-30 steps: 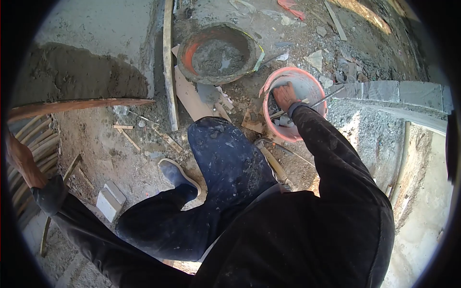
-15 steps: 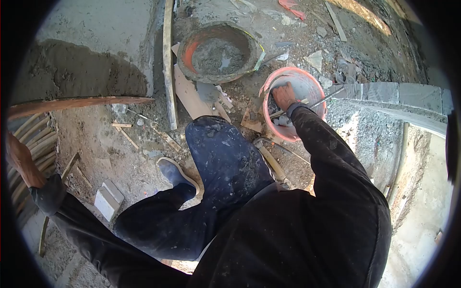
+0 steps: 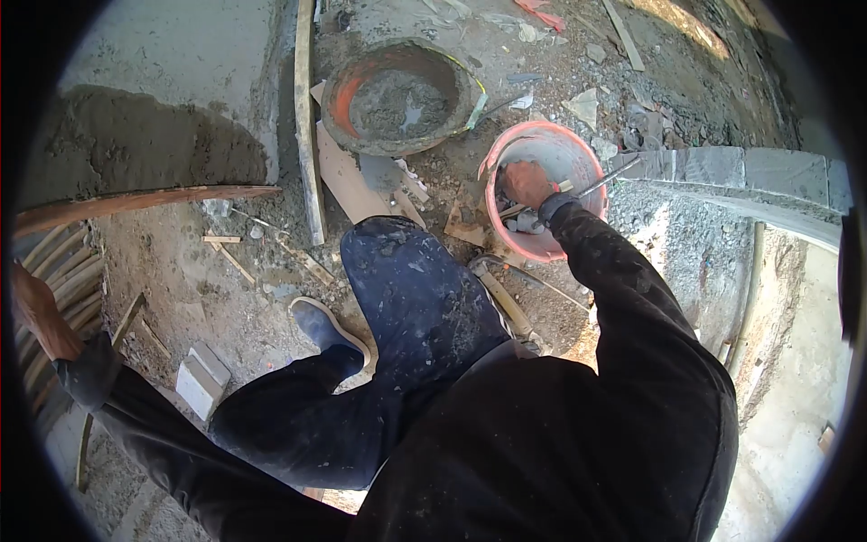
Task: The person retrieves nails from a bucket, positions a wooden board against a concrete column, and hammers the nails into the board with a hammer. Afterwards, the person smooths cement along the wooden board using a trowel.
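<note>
My right hand (image 3: 528, 183) reaches down inside a pink bucket (image 3: 591, 154); its fingers are smeared and hidden, so what they touch is unclear. Beside that wrist, a metal rod (image 3: 610, 177) leans out over the rim, and pale tool-like pieces (image 3: 531, 221) lie in the bottom. At the far left, my left hand (image 3: 41, 312) is beside a stack of curved poles (image 3: 77, 280), below the end of a wooden board (image 3: 153, 200). Its fingers run into the dark edge of the view, so their grip does not show.
A round tub (image 3: 397, 99) of wet mortar stands ahead, near a long wooden strip (image 3: 307, 126). A hammer-like tool (image 3: 504, 298) lies by my knee. White block pieces (image 3: 203, 379) sit at left, and a low grey block wall (image 3: 741, 176) runs along the right.
My right hand has shifted slightly within the bucket and now looks more blurred. The whole view has moved a little, with the scene sliding left. My left hand stays at the left edge.
</note>
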Demonstrator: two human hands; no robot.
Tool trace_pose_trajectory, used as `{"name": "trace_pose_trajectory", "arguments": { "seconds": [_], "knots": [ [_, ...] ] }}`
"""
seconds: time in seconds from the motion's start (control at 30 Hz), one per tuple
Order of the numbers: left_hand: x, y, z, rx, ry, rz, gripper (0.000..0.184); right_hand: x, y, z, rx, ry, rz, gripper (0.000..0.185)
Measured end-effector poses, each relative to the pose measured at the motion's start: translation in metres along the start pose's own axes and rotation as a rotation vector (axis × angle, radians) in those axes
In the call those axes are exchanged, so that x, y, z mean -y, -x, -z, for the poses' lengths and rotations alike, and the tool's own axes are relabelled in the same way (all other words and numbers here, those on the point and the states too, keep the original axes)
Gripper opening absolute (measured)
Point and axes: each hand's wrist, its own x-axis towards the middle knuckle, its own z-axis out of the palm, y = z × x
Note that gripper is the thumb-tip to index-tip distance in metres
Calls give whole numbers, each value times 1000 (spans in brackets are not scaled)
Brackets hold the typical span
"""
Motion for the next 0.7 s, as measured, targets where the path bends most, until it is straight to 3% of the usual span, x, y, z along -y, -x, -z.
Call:
{"name": "trace_pose_trajectory", "arguments": {
  "seconds": [0.07,0.2,0.3,0.43,0.53,0.63,0.7],
  "knots": [
    [6,2,-2,-27,48,34,70,10,8,-6,-39,105,109,17],
    [15,6,-12,-128,225,193,60,28,10,-21,-15,254,19,23],
    [-30,-6,-10,-215,435,502,64,44,11,-16,-37,257,-31,21],
    [-34,-7,-8,-219,525,571,69,46,4,-30,-23,382,61,18],
    [-20,-9,-2,-210,540,553,69,59,-23,-29,-184,-1,-45,18],
    [-8,-5,-7,-210,533,517,61,25,4,-28,-288,-317,-250,22],
    [-4,-4,-1,-144,394,406,55,14,10,-6,-419,-391,-109,23]
  ]
}}
